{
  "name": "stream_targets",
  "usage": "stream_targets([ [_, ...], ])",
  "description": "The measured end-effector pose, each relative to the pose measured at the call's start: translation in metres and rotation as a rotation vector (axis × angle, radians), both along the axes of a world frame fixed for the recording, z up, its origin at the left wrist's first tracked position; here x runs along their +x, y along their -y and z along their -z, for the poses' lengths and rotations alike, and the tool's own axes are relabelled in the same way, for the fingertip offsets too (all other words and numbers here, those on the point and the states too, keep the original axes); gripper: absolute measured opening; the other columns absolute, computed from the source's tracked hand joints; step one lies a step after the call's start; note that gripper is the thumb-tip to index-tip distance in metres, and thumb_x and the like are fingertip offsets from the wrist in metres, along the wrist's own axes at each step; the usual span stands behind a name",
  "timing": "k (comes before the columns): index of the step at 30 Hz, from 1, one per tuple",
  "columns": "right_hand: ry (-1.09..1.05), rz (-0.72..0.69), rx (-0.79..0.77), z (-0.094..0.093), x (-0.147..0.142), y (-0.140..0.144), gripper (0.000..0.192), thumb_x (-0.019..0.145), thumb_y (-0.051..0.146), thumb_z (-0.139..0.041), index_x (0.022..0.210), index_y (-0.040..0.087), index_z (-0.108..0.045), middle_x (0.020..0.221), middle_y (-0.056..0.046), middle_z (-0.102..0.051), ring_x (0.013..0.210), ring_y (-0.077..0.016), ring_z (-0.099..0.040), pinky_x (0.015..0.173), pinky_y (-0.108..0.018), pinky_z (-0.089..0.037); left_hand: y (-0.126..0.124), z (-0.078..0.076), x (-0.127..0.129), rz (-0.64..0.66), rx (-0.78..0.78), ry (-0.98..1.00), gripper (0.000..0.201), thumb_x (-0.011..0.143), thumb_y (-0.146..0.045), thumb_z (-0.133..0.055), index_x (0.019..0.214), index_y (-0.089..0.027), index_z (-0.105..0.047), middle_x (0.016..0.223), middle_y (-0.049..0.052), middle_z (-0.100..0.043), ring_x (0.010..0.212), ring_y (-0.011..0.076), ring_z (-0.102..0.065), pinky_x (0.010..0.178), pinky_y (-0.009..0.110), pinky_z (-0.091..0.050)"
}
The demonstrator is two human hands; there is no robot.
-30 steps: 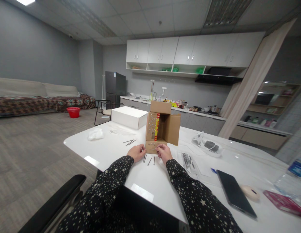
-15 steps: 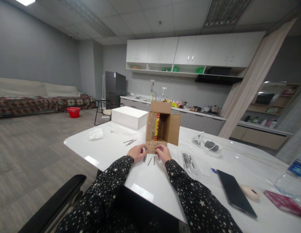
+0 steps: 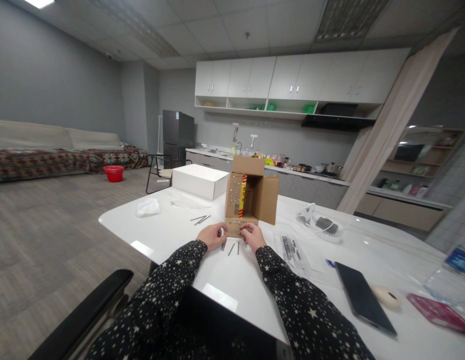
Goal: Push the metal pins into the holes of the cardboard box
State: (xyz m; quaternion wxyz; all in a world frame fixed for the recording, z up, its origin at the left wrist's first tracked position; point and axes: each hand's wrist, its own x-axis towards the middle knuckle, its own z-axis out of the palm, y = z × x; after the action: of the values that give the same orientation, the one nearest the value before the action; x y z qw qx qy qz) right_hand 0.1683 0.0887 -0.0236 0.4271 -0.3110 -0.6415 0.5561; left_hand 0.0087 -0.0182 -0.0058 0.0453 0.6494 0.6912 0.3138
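Observation:
An open cardboard box (image 3: 251, 196) lies on its side on the white table (image 3: 172, 225), its lower flap (image 3: 236, 225) studded with a row of small metal pieces. My left hand (image 3: 213, 235) and my right hand (image 3: 252, 235) sit at that flap, fingertips pinched toward each other. Whether a thin screw is held between them is too small to tell. Several loose screws (image 3: 231, 247) lie on the table just below my hands. Two more screws (image 3: 200, 219) lie to the left.
A white box (image 3: 200, 181) stands behind the cardboard box, with a crumpled white cloth (image 3: 147, 206) at the left. A plastic bag of screws (image 3: 290, 248), a black phone (image 3: 362, 297), a white tray (image 3: 322, 225) and a pink packet (image 3: 438, 312) lie at the right.
My hands have drawn slightly closer together at the flap's front edge. The box and loose screws have not moved.

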Motion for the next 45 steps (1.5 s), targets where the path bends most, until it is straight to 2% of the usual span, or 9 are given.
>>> stream_targets([
  [6, 0.017, -0.034, 0.049, -0.0027, 0.0004, 0.0045, 0.012, 0.058, 0.022, -0.060, 0.069, 0.019, -0.059, 0.061, -0.001, -0.065, 0.042, -0.0092, -0.046, 0.039, -0.022, -0.033, 0.0010, -0.0015, 0.0014, -0.022, -0.020, -0.004, 0.022, 0.075, -0.036, -0.055, 0.092, -0.023, -0.062, 0.068, -0.004, -0.060, 0.060, 0.0110, -0.052, 0.060, 0.022, -0.038],
  [20, 0.105, -0.058, 0.143, -0.0007, 0.0008, 0.0093, 0.012, 0.063, 0.021, -0.061, 0.075, 0.018, -0.062, 0.067, -0.002, -0.066, 0.058, -0.0138, -0.056, 0.051, -0.025, -0.041, -0.0002, 0.0023, -0.0027, 0.018, 0.011, -0.028, 0.026, 0.079, -0.044, -0.052, 0.087, -0.023, -0.065, 0.069, -0.003, -0.060, 0.062, 0.0119, -0.053, 0.060, 0.022, -0.038],
  [26, 0.124, -0.052, 0.156, -0.0009, 0.0008, 0.0088, 0.014, 0.064, 0.023, -0.059, 0.076, 0.017, -0.062, 0.066, -0.001, -0.066, 0.052, -0.0112, -0.052, 0.050, -0.024, -0.041, 0.0000, 0.0011, -0.0025, 0.030, 0.008, -0.039, 0.026, 0.080, -0.043, -0.051, 0.089, -0.023, -0.066, 0.069, -0.002, -0.061, 0.063, 0.0124, -0.054, 0.060, 0.022, -0.038],
  [33, 0.115, -0.046, 0.092, 0.0005, -0.0007, 0.0057, 0.017, 0.061, 0.025, -0.058, 0.076, 0.017, -0.059, 0.063, 0.000, -0.065, 0.042, -0.0079, -0.043, 0.042, -0.021, -0.033, -0.0023, 0.0040, -0.0044, 0.028, 0.007, -0.057, 0.027, 0.080, -0.043, -0.050, 0.089, -0.023, -0.066, 0.071, -0.002, -0.062, 0.064, 0.0126, -0.054, 0.062, 0.023, -0.037],
  [45, 0.107, -0.024, 0.103, 0.0027, -0.0009, 0.0017, 0.017, 0.061, 0.025, -0.056, 0.075, 0.017, -0.059, 0.063, -0.001, -0.064, 0.045, -0.0098, -0.047, 0.043, -0.022, -0.036, -0.0005, 0.0021, -0.0033, 0.023, 0.004, -0.056, 0.027, 0.080, -0.042, -0.050, 0.090, -0.023, -0.066, 0.072, -0.002, -0.063, 0.064, 0.0127, -0.054, 0.062, 0.023, -0.038],
])
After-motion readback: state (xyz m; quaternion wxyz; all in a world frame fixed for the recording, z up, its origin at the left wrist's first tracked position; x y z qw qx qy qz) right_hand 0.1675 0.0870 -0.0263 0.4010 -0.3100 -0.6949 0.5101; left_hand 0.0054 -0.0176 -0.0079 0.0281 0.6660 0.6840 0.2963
